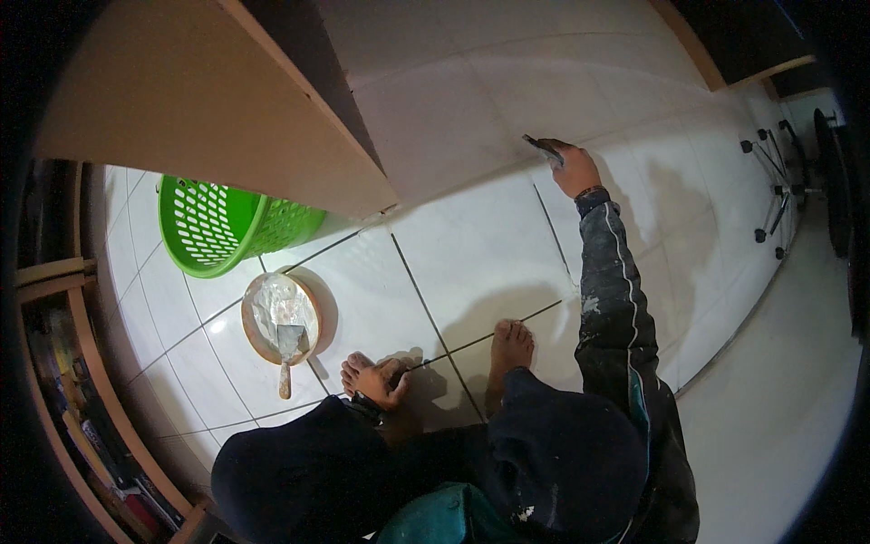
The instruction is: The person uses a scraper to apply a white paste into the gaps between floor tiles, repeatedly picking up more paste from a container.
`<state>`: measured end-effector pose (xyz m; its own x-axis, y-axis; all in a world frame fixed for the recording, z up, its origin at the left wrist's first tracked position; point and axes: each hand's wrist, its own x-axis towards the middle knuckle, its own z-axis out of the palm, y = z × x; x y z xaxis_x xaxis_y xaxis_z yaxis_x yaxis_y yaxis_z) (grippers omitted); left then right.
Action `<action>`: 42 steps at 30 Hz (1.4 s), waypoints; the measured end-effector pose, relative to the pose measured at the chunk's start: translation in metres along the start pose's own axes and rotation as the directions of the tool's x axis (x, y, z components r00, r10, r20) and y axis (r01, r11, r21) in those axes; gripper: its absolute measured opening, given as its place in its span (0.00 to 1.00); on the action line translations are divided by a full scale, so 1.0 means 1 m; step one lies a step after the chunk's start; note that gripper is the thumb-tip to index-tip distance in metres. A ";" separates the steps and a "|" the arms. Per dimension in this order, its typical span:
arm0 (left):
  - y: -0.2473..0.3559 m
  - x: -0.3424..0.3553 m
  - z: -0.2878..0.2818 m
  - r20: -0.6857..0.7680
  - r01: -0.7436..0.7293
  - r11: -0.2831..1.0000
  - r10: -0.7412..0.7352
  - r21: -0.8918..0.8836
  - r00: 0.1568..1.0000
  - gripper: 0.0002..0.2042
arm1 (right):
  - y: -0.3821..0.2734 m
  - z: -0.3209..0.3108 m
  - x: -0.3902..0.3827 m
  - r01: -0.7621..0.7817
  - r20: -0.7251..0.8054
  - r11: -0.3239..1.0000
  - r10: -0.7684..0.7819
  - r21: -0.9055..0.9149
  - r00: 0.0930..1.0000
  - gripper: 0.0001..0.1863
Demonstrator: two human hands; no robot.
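Observation:
My right hand (pixel 575 170) grips a dark, paste-smeared scraper (pixel 542 148), held out over the hazy pale tiles (pixel 462 109) beyond a grout line. My left hand (pixel 381 383) hangs low beside my left foot (pixel 353 363), fingers loosely apart, with nothing visible in it. Left of it on the white tiled floor (pixel 471 245) sits a round shallow tan pan (pixel 252 331) smeared with white paste, a putty knife (pixel 290 340) lying in it with its handle over the near rim. My bare right foot (pixel 512 349) stands on the tiles.
A green perforated basket (pixel 282 226) stands at the back left under a large brown board edge (pixel 208 100). A wooden shelf unit (pixel 77 363) with assorted items lines the left side. At the right are a wheeled chair base (pixel 784 190) and dark furniture (pixel 725 36) with wooden edging.

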<state>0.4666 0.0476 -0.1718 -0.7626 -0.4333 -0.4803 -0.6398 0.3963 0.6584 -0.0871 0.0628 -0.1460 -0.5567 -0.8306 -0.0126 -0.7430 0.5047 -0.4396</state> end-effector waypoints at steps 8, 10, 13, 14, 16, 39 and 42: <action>0.050 0.010 -0.031 0.064 0.058 0.972 -0.075 0.228 0.995 0.14 | 0.003 0.009 -0.004 -0.043 0.028 0.999 0.043 -0.027 0.999 0.26; 0.013 0.007 -0.010 0.062 0.025 0.994 -0.032 0.106 0.998 0.14 | -0.007 0.013 0.000 -0.039 0.043 0.998 0.041 -0.047 0.998 0.26; 0.001 0.008 0.000 0.028 -0.054 0.998 0.055 -0.042 0.998 0.13 | -0.026 0.015 -0.001 0.010 0.020 0.995 -0.008 -0.102 1.000 0.25; 0.008 0.011 -0.005 -0.001 -0.094 0.994 0.094 -0.061 0.996 0.13 | -0.034 0.017 -0.002 0.007 0.019 0.995 -0.005 -0.102 1.000 0.25; 0.036 0.016 -0.024 0.037 -0.100 0.992 0.097 0.073 0.995 0.13 | -0.046 0.020 -0.004 -0.068 0.086 0.977 0.087 -0.202 0.993 0.25; -0.001 0.009 0.006 -0.012 -0.025 0.999 0.025 -0.031 1.000 0.15 | -0.150 0.064 -0.071 0.148 0.223 0.985 -0.165 0.093 0.961 0.21; 0.004 0.009 0.006 -0.063 -0.053 0.998 0.054 0.014 0.997 0.15 | -0.072 0.033 -0.042 0.112 0.088 0.989 -0.103 -0.099 0.991 0.24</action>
<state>0.4568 0.0498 -0.1770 -0.7886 -0.4614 -0.4065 -0.5996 0.4301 0.6750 0.0021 0.0539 -0.1435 -0.4423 -0.8957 -0.0462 -0.8334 0.4295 -0.3476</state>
